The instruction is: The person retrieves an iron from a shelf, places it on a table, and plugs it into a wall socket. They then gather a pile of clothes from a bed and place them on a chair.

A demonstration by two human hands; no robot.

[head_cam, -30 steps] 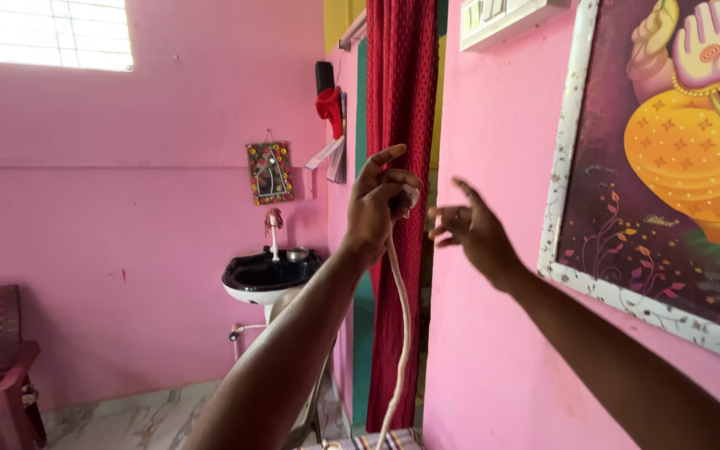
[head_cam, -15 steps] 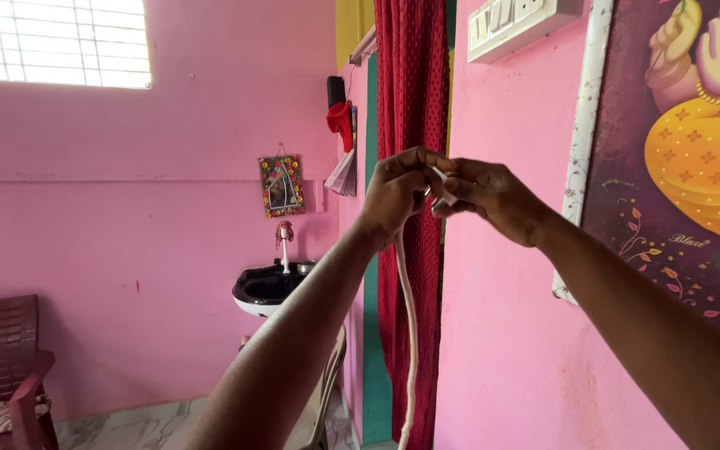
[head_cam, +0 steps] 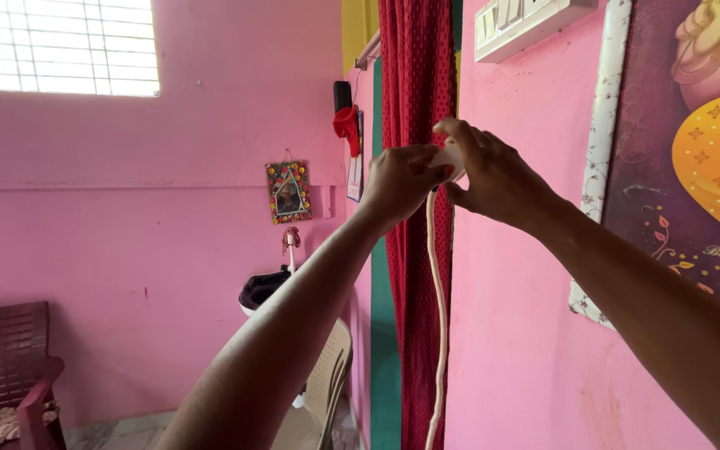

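Both my hands are raised in front of the red curtain [head_cam: 414, 83]. My left hand [head_cam: 400, 182] and my right hand [head_cam: 493, 175] meet around a small white plug-like end [head_cam: 450, 158] of a white cord [head_cam: 438, 317]. The cord hangs straight down from the hands, past the curtain, out of the bottom of the view. My fingers hide most of the white end piece. A white switch board [head_cam: 527, 23] is on the pink wall just above my right hand.
A large framed painting [head_cam: 693, 150] hangs on the pink wall at right. A black wash basin [head_cam: 262, 290], a small framed picture [head_cam: 288, 192] and a beige plastic chair [head_cam: 327, 392] are behind my left arm. A maroon chair [head_cam: 6, 367] stands at lower left under a window [head_cam: 60, 46].
My right hand, open and apart a second ago, has closed in beside my left hand on the cord's end. Both hands rose slightly toward the switch board.
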